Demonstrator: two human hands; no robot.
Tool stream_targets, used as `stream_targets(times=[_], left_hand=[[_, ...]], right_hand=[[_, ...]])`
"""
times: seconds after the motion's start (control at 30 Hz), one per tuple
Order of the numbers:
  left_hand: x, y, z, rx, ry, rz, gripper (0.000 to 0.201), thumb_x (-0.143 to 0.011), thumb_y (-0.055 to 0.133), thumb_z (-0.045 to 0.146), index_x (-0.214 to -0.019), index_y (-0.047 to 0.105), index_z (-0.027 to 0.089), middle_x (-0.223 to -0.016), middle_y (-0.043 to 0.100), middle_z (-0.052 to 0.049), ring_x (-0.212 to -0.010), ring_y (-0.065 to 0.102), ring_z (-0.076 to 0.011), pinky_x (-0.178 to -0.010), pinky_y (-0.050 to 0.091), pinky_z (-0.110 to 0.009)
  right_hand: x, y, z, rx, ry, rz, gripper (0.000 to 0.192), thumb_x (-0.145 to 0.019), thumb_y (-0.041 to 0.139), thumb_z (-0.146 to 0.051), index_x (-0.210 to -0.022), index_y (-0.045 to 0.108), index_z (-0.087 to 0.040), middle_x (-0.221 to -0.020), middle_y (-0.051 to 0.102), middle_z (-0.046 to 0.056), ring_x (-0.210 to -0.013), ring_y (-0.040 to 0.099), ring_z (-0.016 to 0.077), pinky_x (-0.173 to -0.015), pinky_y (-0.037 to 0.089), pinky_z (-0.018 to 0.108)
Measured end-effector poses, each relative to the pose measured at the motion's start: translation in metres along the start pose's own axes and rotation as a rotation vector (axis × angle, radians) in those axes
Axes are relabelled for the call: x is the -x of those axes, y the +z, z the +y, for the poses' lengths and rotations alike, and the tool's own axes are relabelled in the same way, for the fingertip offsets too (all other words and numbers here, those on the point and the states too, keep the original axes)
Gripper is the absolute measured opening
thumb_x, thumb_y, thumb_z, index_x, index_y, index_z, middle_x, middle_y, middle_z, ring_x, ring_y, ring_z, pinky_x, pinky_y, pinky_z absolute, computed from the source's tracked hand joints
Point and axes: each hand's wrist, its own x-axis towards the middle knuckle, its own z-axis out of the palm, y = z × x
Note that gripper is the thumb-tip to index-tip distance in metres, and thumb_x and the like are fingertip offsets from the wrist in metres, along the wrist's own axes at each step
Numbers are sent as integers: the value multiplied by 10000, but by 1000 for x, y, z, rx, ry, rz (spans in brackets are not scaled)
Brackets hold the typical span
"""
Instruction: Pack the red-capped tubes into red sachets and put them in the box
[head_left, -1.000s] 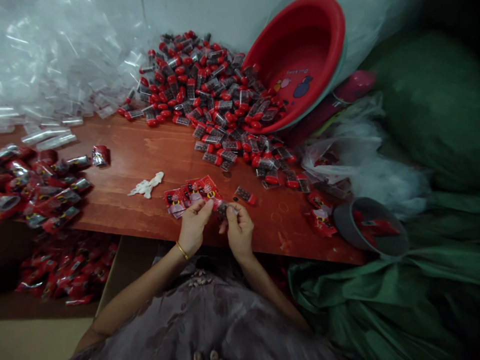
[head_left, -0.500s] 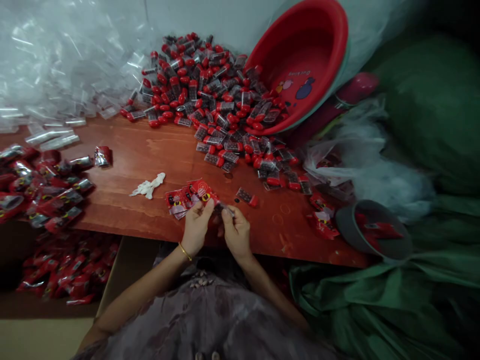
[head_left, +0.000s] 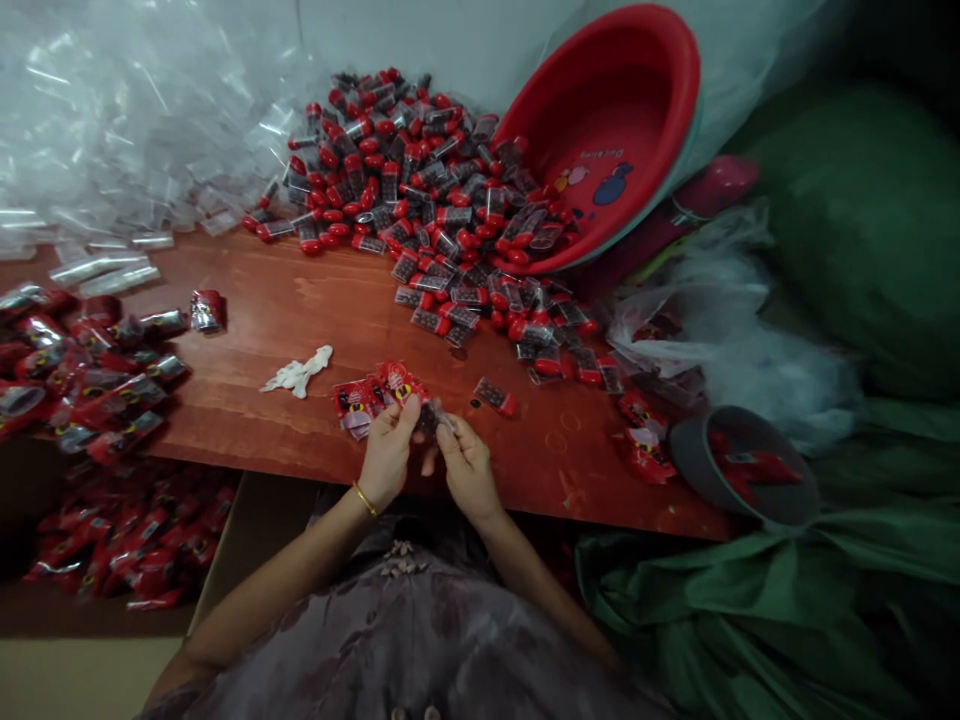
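1. Closest to me: gold bangle (head_left: 365, 499) on my left wrist, left hand (head_left: 388, 455) curled in tight, thumb and fingers pinching one end of a small clear container (head_left: 429, 418) with dark stuff inside.
2. Right hand (head_left: 468, 470) is pinched narrow too, fingertips on the container's other end. So it's right between my hands, over the table (head_left: 247, 400) near its front edge. Too small and blurry to tell exactly what each fingertip has.
3. Just past my left fingers, some red printed packets (head_left: 352, 408) lie flat, overlapping.
4. Off past my right hand there's one loose red-capped container (head_left: 495, 396), and a white scrap (head_left: 298, 372) sits over on the left.
5. Way at the back: a big heap of red-capped containers (head_left: 405, 185) spilling up against a tilted red basin (head_left: 684, 110).
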Motion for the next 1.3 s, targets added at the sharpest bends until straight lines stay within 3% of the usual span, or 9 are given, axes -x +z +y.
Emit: stream_targets(times=[0.13, 0.27, 0.4, 0.6, 0.8, 0.9, 1.03, 1.13, 1.3], left_hand=[[3, -1, -2, 20, -46, -30, 467, -592, 728, 577, -595, 506, 166, -454, 421, 78, -345, 370, -47, -310, 281, -176], [2, -3, 11, 49, -17, -93, 383, -630, 726, 506, -686, 623, 141, -532, 562, 20, -416, 429, -60, -380, 331, -184], [0, -4, 15, -4, -26, -67, 329, -593, 754, 424, -709, 657, 131, -563, 603, 4, -406, 416, -57, -366, 306, -191], [1, -8, 3, -51, -102, -132, 350, -616, 736, 463, -605, 612, 136, -409, 390, 79, -334, 374, -56, -321, 290, -192], [4, -11, 9, 18, -88, -161, 394, -587, 776, 432, -837, 694, 139, -669, 640, -2, -501, 501, -76, -477, 428, -209], [4, -16, 13, 25, -140, -174, 370, -596, 784, 409, -840, 707, 142, -691, 669, -24, -611, 584, -111, -602, 465, -227], [3, -28, 18, 13, -365, -212, 373, -601, 770, 446, -815, 707, 147, -678, 691, -42, -623, 640, -148, -638, 503, -256], [7, -34, 19, 30, -472, -200, 386, -574, 785, 452, -800, 698, 151, -693, 709, -50, -621, 663, -163, -666, 529, -279], [11, -52, 37, -39, -469, -127, 276, -645, 772, 329, -803, 676, 125, -725, 725, -89, -663, 690, -204, -682, 546, -311]], right_hand=[[-1, -2, -2, 89, -21, 10, 260, -873, 466, -447, -854, 541, -199, -692, 655, -11, -414, 536, 71, -436, 435, 198], [1, -4, -1, 117, -45, -36, 251, -879, 464, -433, -875, 544, -195, -697, 664, -4, -410, 547, 73, -428, 424, 194], [4, 0, 1, 146, -60, -21, 271, -885, 448, -453, -836, 544, -204, -626, 634, -22, -387, 524, 74, -407, 409, 193], [1, 2, -4, 103, -41, -14, 288, -853, 489, -473, -778, 550, -201, -625, 638, -21, -365, 506, 65, -384, 401, 186], [-13, -2, 11, 56, 21, 40, 370, -749, 606, -525, -603, 490, -206, -464, 544, -56, -348, 465, 78, -377, 365, 194], [-24, -1, 17, 150, -80, 150, 429, -691, 664, -538, -535, 434, -211, -443, 462, -73, -402, 430, 78, -429, 358, 202], [-34, 2, 17, 409, -295, 240, 439, -562, 764, -551, -626, 482, -221, -581, 508, -50, -534, 458, 109, -545, 388, 237], [-38, 4, 13, 575, -461, 163, 440, -581, 759, -568, -626, 485, -227, -595, 519, -29, -571, 466, 132, -606, 390, 266], [-40, -4, 6, 784, -588, -20, 405, -709, 643, -616, -727, 577, -217, -688, 623, 30, -698, 551, 183, -742, 412, 316]])
